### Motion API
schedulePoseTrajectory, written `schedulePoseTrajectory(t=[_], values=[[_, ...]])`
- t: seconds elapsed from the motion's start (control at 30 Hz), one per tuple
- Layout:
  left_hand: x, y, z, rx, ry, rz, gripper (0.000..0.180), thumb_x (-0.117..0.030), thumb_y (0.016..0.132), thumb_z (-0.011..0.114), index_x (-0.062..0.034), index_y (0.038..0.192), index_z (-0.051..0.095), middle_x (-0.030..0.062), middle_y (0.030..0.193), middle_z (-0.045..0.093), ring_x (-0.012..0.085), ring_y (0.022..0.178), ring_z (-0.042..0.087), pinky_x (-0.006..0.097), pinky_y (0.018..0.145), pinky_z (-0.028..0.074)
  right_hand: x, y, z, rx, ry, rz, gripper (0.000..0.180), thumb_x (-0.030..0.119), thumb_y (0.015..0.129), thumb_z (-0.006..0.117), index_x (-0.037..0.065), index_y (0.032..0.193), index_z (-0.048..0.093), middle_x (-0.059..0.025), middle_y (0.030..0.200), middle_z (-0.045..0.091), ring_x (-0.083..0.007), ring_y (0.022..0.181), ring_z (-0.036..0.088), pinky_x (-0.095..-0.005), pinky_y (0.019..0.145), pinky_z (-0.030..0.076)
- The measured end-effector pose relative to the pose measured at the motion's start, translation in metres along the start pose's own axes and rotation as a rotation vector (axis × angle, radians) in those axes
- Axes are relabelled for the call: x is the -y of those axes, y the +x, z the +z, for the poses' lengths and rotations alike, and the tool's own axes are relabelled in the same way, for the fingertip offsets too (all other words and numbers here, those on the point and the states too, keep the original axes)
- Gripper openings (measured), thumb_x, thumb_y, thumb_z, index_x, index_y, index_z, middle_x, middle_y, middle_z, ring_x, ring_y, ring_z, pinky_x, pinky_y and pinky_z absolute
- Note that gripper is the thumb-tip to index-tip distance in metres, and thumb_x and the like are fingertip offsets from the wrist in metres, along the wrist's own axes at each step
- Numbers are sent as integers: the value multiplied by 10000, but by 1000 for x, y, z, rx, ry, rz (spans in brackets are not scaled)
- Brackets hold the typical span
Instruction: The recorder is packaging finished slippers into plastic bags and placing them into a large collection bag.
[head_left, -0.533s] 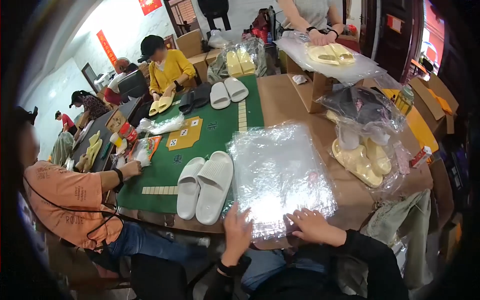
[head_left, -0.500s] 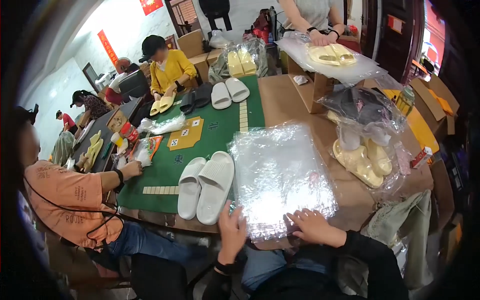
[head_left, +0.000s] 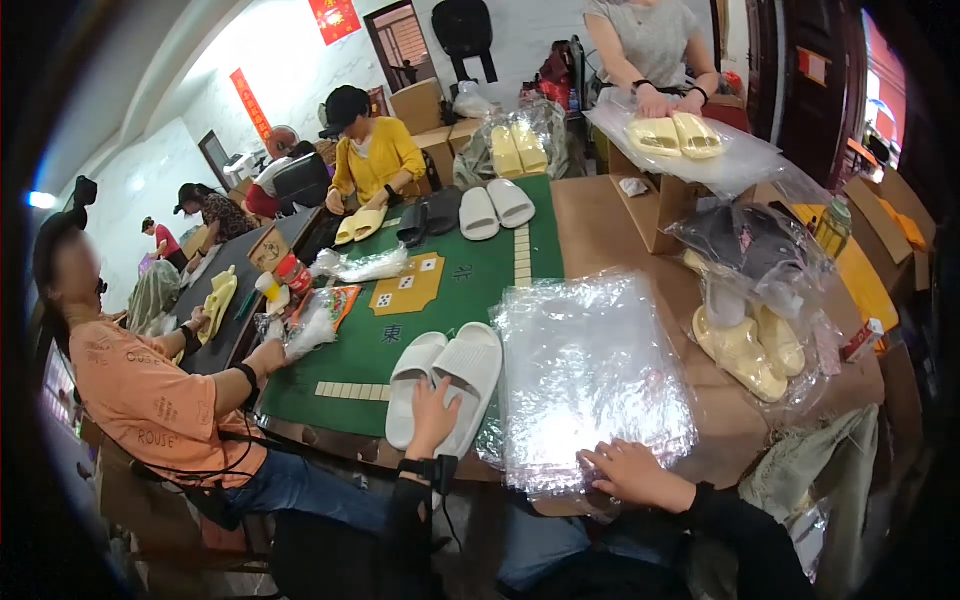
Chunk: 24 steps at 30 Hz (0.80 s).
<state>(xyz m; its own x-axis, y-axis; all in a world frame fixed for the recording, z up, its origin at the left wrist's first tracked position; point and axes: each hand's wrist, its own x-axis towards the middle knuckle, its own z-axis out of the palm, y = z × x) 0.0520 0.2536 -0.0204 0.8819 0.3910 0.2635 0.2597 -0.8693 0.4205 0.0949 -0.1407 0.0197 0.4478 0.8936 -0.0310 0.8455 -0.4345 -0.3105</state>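
A pair of white slide sandals (head_left: 445,385) lies side by side on the green tabletop (head_left: 470,270) in front of me. My left hand (head_left: 432,418) rests flat on their near ends, fingers spread. A stack of clear plastic bags (head_left: 585,375) lies on the brown table (head_left: 600,225) just to the right. My right hand (head_left: 628,470) presses on the stack's near edge, fingers apart.
A person in an orange shirt (head_left: 150,400) sits at my left holding a bag. Bagged yellow and grey sandals (head_left: 745,300) pile at right. More sandal pairs (head_left: 495,208) lie farther back, with other workers and cardboard boxes around.
My left hand moved from the plastic stack's left corner onto the white sandals. My right hand stays on the stack.
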Motion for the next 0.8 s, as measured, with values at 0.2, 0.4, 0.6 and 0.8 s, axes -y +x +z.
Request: schedulePoseTrajectory(t=[0.2, 0.4, 0.6, 0.8], values=[[4, 21, 9, 0, 30, -59, 371, -256, 838, 615, -59, 1154, 618, 289, 1231, 504, 444, 1099, 510, 530, 902, 411, 6, -6, 8, 25, -51, 86, 581, 328, 813, 657, 180, 1338, 455, -159, 1239, 521, -396, 1169, 479, -536, 902, 410], [-3, 11, -2, -51, 34, -182, 315, -285, 849, 576, -86, 1074, 670, 182, 1062, 597, 412, 1012, 548, 524, 849, 428, 9, -2, 15, 78, -40, 96, 586, 345, 836, 637, 182, 1361, 437, -192, 1378, 431, -444, 1293, 372, -592, 980, 348], [-64, -24, -21, -403, 33, -264, 276, -141, 821, 543, 35, 1008, 646, 199, 982, 562, 411, 962, 455, 492, 866, 350, -3, -7, 15, 50, 73, 92, 554, 356, 850, 618, 179, 1347, 451, -203, 1372, 431, -455, 1291, 365, -602, 997, 331], [-148, -46, -50, -284, -279, -174, 241, -140, 825, 597, 46, 978, 600, 193, 967, 520, 405, 1017, 427, 497, 901, 340, -9, -12, 23, 14, 137, 107, 544, 408, 866, 594, 186, 1346, 465, -189, 1389, 422, -444, 1304, 349, -579, 1021, 309]])
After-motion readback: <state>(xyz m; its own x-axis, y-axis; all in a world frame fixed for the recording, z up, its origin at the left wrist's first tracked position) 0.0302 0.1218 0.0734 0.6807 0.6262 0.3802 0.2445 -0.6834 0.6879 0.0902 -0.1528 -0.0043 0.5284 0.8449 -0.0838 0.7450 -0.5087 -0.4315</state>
